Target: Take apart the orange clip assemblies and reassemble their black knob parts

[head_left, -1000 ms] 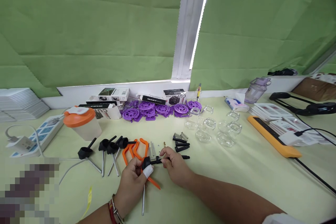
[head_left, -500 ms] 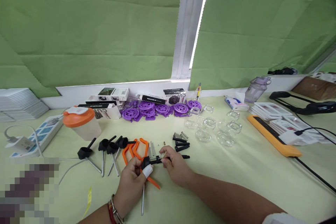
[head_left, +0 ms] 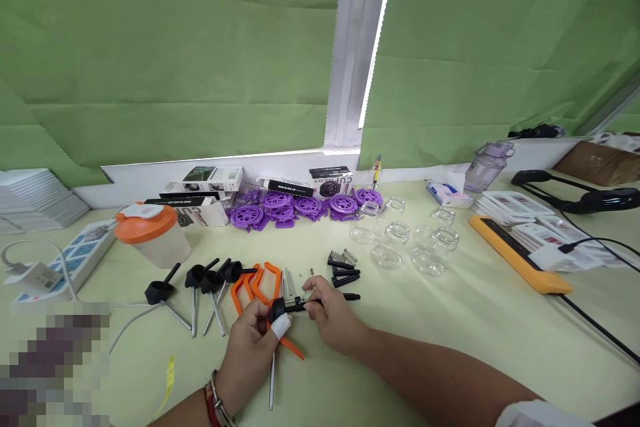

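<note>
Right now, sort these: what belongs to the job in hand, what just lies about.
Probably the job: black part in the left hand, orange pieces, metal pins, springs, black handles.

Probably just lying about: orange-lidded cup, water bottle, tissues, white power strip.

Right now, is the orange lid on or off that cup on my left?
On: the orange lid covers the top of the translucent cup, with no open rim showing.
</note>
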The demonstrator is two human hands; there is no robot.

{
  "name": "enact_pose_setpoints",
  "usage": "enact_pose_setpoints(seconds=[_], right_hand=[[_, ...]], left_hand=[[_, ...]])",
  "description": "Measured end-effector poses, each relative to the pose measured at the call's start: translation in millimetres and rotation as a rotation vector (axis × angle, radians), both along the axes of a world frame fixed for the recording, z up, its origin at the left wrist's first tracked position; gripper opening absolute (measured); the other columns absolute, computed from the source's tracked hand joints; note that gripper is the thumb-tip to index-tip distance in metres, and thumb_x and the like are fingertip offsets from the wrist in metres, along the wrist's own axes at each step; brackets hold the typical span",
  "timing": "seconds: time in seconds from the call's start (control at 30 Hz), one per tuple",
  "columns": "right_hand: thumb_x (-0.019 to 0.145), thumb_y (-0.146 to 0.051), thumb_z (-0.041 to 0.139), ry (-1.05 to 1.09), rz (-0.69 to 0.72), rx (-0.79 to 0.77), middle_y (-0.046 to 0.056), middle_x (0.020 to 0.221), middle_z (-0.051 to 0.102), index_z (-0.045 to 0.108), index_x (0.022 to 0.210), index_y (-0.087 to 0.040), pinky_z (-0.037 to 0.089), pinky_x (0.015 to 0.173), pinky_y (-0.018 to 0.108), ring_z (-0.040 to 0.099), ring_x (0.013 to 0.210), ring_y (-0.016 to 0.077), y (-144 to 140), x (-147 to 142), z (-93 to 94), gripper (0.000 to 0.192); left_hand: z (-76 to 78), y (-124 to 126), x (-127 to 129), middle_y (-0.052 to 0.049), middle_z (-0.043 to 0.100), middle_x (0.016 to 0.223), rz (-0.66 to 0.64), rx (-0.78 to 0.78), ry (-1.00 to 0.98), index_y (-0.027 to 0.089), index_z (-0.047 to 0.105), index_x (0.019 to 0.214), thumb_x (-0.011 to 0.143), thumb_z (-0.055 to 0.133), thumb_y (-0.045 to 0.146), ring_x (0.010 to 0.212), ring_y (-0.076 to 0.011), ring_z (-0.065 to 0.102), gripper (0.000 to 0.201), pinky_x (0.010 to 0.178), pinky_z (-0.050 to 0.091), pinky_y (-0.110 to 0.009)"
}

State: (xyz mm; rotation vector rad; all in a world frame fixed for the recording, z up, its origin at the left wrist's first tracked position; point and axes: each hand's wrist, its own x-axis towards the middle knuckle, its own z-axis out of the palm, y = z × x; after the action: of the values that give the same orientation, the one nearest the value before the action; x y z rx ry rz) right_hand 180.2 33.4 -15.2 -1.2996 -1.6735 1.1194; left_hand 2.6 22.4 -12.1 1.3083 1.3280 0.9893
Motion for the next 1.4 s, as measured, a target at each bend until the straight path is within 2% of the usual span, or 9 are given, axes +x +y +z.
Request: enact_pose_setpoints(seconds=[0.43,0.73,1.4], right_hand=[[0.079,-0.014,0.043,-0.02,-0.014,-0.021,-0.002,0.068,0.049,0.049,0.094,-0.02,0.035,0.057,0.022,0.043,0.059,0.0114,-1.0,-0.9,8.6,0.017],[0.079,-0.015,0.043,-0.011,-0.021,-0.018,-0.002,0.068,0.05,0.05,0.096,-0.02,0.035,0.058,0.023,0.044,0.06,0.0117,-0.7,-0.1,3.4,0.018],[0.079,-0.016,0.044,-0.026,-0.029,-0.004,-0.001,0.07,0.051,0.05,0.095,-0.02,0.036,0.06,0.023,0.046,0.063,0.0125,-1.9,0.9,7.1,0.017]], left_hand=[[0.4,0.8,0.3,0.006,0.049,0.06,-0.002,-0.028,-0.009,0.02,0.049,0.071,0.067,0.067,0.034,0.051,-0.0098,0.044,0.024,0.049,0.039,-0.021],[2.6,0.1,0.5,0.005,0.051,0.062,-0.015,-0.026,0.012,0.02,0.048,0.072,0.068,0.066,0.037,0.054,-0.011,0.046,0.026,0.05,0.039,-0.021],[0.8,0.4,-0.7,0.006,0.047,0.06,-0.009,-0.009,0.026,0.02,0.047,0.07,0.068,0.067,0.038,0.053,-0.0101,0.043,0.027,0.05,0.036,-0.021]])
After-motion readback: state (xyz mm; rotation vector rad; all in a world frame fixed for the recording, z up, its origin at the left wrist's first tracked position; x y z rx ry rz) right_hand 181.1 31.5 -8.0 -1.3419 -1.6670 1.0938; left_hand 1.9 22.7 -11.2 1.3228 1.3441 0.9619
